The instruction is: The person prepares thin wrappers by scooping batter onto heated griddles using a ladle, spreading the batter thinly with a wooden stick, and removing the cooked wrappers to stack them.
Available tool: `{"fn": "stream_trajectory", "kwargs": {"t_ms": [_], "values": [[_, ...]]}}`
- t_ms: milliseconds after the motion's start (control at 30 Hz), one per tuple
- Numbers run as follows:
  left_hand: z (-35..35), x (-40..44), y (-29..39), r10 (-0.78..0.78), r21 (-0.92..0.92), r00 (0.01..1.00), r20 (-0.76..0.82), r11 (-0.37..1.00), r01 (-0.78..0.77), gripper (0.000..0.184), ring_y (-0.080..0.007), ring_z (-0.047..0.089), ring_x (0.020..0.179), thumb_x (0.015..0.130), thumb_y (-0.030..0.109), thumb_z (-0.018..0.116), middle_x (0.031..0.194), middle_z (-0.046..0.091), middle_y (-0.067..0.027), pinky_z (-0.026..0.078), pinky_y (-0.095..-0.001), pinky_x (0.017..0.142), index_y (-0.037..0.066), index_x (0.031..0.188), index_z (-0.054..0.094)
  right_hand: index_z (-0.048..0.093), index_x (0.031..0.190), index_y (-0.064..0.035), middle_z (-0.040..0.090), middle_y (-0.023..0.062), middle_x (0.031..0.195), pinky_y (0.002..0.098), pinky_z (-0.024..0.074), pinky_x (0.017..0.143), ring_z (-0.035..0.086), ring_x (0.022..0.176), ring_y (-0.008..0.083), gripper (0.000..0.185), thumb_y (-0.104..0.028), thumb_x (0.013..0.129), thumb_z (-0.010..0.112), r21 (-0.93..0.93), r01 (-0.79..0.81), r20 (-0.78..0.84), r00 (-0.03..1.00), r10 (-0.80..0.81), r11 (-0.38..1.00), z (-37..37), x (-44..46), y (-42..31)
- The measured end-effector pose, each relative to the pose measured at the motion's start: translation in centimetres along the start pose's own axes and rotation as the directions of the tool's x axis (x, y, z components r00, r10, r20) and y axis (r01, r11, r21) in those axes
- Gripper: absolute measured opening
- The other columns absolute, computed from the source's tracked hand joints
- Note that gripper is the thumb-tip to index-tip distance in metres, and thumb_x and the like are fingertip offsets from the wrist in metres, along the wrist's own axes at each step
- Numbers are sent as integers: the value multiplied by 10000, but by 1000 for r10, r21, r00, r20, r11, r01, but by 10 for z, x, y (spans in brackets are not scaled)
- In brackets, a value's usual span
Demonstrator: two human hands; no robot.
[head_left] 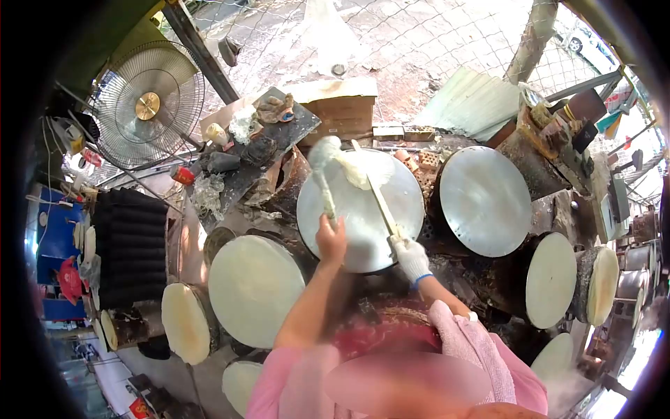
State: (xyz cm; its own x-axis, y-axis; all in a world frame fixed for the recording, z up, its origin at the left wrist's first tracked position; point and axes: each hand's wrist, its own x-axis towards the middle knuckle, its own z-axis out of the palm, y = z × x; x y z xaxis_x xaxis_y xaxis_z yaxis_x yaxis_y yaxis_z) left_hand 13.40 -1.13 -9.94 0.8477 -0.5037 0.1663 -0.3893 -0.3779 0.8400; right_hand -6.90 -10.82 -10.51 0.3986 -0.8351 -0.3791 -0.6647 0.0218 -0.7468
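My bare left hand [331, 241] is closed round the handle of a pale, crusted tool [325, 171], whose rounded head is over the left part of a round metal plate [359, 241]. In a white glove, my right hand [412, 258] grips the near end of a long flat stick [375, 195]. The stick slants up and left across the plate. A pale, batter-like lump [354, 171] lies near the plate's far side, touching the stick and close to the tool's head.
A second metal plate [485, 201] is at the right. Pale round sheets cover drums [257, 291] on the left and others [551, 281] on the right. A fan [148, 106], a cluttered board [279, 143] and a cardboard box [340, 115] stand beyond, before a wire fence.
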Motion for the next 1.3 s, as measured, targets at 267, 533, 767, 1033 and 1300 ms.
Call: {"fn": "stream_trajectory", "kwargs": {"t_ms": [267, 533, 767, 1033, 1300], "values": [[-88, -19, -23, 126, -22, 991, -49, 992, -127, 189, -198, 553, 586, 978, 180, 583, 688, 569, -84, 465, -345, 543, -9, 988, 571, 669, 1165, -9, 643, 25, 716, 272, 449, 581, 568, 611, 106, 453, -388, 916, 651, 378, -149, 298, 954, 33, 914, 13, 17, 19], [-132, -94, -31, 8, 64, 1000, 2, 998, -8, 220, -61, 398, 464, 990, 214, 555, 611, 457, 20, 337, -247, 391, 57, 844, 506, 682, 1155, -30, 639, 0, 724, 256, 459, 568, 570, 631, 79, 407, -369, 932, 644, 264, 20, 186, 980, -71, 964, -65, 55, 8], [-136, -132, -4, -582, -180, 812, 48, 794, 580, 257, -79, 441, 530, 978, 236, 550, 617, 495, -7, 382, -273, 467, 39, 817, 508, 668, 1191, -2, 669, 3, 780, 263, 455, 595, 559, 656, 66, 410, -325, 939, 643, 160, 218, 384, 885, -264, 963, -64, 105, 19], [-118, -146, 28, -715, -318, 699, -5, 663, 677, 267, -51, 425, 543, 982, 224, 552, 629, 490, 11, 368, -246, 463, 53, 789, 481, 683, 1156, -23, 625, -28, 781, 208, 392, 521, 494, 581, 45, 358, -306, 937, 669, 131, -85, 704, 710, -32, 988, -75, 117, -22], [-102, -172, 17, -670, -198, 729, -137, 740, 643, 217, -63, 408, 461, 996, 218, 536, 613, 465, 13, 350, -243, 415, 69, 847, 484, 700, 1107, -8, 628, -8, 760, 254, 469, 634, 551, 671, 77, 416, -383, 946, 625, -57, 96, 696, 717, -29, 994, -119, 188, -40]]}}
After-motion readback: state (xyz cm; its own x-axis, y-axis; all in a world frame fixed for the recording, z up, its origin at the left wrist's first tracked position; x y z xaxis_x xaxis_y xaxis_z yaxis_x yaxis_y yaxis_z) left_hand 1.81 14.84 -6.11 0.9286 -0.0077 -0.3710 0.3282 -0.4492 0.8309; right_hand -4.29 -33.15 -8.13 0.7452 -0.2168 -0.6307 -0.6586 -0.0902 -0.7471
